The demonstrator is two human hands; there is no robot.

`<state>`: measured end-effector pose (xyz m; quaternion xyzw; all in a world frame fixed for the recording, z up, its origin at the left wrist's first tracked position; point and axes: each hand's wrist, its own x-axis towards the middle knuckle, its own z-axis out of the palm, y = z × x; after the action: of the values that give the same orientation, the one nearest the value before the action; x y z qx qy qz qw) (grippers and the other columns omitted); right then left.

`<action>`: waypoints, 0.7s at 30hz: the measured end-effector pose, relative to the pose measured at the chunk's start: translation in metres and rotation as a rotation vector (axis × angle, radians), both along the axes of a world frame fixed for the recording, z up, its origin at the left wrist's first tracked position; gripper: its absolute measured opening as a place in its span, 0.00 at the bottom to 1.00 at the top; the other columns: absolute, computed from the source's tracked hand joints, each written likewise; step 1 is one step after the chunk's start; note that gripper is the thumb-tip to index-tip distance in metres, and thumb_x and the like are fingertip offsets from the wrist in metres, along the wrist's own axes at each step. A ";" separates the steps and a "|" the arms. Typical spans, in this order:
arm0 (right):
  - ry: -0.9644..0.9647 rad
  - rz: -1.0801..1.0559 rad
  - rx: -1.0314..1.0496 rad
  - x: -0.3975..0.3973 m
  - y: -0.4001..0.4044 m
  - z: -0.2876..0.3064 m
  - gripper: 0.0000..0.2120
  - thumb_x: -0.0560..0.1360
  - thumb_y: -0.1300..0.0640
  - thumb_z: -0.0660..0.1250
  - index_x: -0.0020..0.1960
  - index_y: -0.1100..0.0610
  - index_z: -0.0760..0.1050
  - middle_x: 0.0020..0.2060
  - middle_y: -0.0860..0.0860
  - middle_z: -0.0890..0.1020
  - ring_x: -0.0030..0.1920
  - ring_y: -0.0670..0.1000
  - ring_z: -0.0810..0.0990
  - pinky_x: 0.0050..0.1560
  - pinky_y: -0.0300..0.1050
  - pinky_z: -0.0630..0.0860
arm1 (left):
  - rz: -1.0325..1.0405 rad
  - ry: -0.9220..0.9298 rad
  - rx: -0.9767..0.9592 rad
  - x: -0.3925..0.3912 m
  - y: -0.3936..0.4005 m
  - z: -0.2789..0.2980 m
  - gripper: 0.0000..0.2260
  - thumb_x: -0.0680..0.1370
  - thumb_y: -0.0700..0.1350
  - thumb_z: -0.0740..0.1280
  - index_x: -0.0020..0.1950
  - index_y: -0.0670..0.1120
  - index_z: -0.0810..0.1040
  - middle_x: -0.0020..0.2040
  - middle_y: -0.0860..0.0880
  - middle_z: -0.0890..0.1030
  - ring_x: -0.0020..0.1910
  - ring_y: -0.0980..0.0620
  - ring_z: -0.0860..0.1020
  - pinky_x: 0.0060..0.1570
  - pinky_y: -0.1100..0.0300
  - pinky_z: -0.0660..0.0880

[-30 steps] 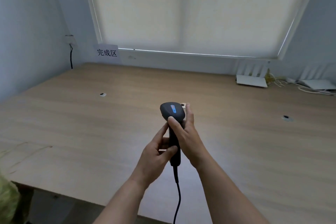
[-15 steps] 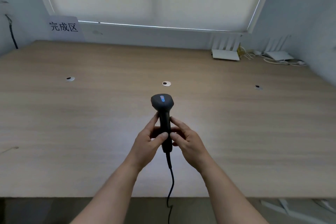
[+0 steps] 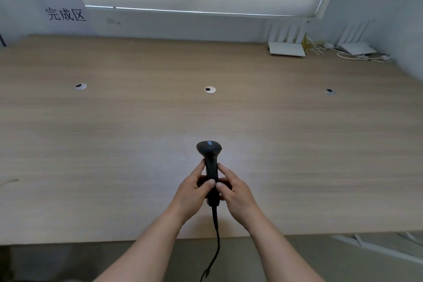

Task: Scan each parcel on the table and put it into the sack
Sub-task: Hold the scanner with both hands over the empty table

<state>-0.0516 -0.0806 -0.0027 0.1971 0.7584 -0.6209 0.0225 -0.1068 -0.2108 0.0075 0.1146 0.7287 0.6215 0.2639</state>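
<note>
1. The left hand [image 3: 193,192] and right hand [image 3: 234,191] both curl their fingers round the handle of the black scanner [image 3: 209,155], held above the near part of the wooden table [image 3: 114,144].
2. Its cable [image 3: 216,242] hangs below.
3. Two white routers [image 3: 287,48] sit far right.

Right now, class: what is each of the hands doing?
Left hand: grips the scanner handle.
Right hand: grips the same handle.

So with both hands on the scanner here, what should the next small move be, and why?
Probably set the scanner down on the table: the left hand and right hand both grip it, and no parcel shows on the table.
</note>
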 end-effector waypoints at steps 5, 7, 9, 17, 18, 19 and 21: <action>-0.064 0.003 -0.007 -0.005 0.008 -0.016 0.24 0.81 0.63 0.58 0.68 0.39 0.68 0.53 0.48 0.83 0.56 0.49 0.81 0.62 0.48 0.77 | 0.013 -0.043 -0.041 -0.005 0.012 -0.020 0.26 0.80 0.39 0.62 0.73 0.61 0.63 0.50 0.48 0.83 0.51 0.51 0.82 0.59 0.50 0.76; -0.087 -0.002 0.002 -0.008 0.010 -0.022 0.24 0.80 0.64 0.58 0.69 0.40 0.69 0.52 0.49 0.83 0.56 0.50 0.81 0.62 0.49 0.77 | 0.015 -0.057 -0.067 -0.007 0.015 -0.029 0.26 0.80 0.39 0.62 0.74 0.59 0.63 0.49 0.47 0.82 0.52 0.50 0.81 0.59 0.49 0.76; -0.114 0.001 0.021 -0.010 0.012 -0.028 0.25 0.79 0.63 0.59 0.73 0.44 0.69 0.53 0.51 0.83 0.56 0.51 0.81 0.63 0.53 0.77 | 0.008 -0.071 -0.095 -0.010 0.017 -0.036 0.26 0.79 0.40 0.62 0.75 0.58 0.63 0.49 0.47 0.81 0.52 0.49 0.81 0.60 0.48 0.76; -0.168 0.003 0.070 -0.016 0.017 -0.036 0.27 0.76 0.55 0.60 0.75 0.48 0.66 0.55 0.51 0.80 0.61 0.57 0.78 0.65 0.58 0.74 | 0.009 -0.110 -0.182 -0.016 0.027 -0.053 0.29 0.76 0.49 0.64 0.76 0.55 0.60 0.54 0.47 0.81 0.56 0.48 0.80 0.62 0.47 0.74; -0.169 0.007 0.072 -0.017 0.018 -0.039 0.28 0.74 0.53 0.59 0.75 0.48 0.66 0.56 0.52 0.80 0.62 0.57 0.78 0.65 0.58 0.74 | 0.007 -0.113 -0.190 -0.017 0.028 -0.056 0.30 0.75 0.51 0.64 0.77 0.55 0.60 0.54 0.47 0.81 0.56 0.48 0.80 0.62 0.47 0.73; -0.178 0.013 0.075 -0.017 0.018 -0.038 0.29 0.73 0.51 0.59 0.75 0.47 0.66 0.57 0.53 0.80 0.62 0.57 0.78 0.65 0.58 0.74 | -0.001 -0.120 -0.205 -0.018 0.028 -0.055 0.31 0.75 0.51 0.64 0.77 0.56 0.59 0.54 0.48 0.81 0.56 0.48 0.79 0.62 0.47 0.73; -0.194 0.035 0.098 -0.015 0.017 -0.033 0.28 0.75 0.52 0.60 0.75 0.49 0.65 0.57 0.54 0.80 0.59 0.55 0.79 0.64 0.54 0.74 | -0.019 -0.113 -0.230 -0.017 0.027 -0.053 0.28 0.78 0.49 0.63 0.76 0.56 0.59 0.55 0.48 0.81 0.57 0.49 0.79 0.63 0.47 0.73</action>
<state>-0.0664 -0.0635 -0.0359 0.2439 0.7854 -0.5606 0.0968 -0.1234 -0.1842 -0.0456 0.0553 0.7779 0.5370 0.3217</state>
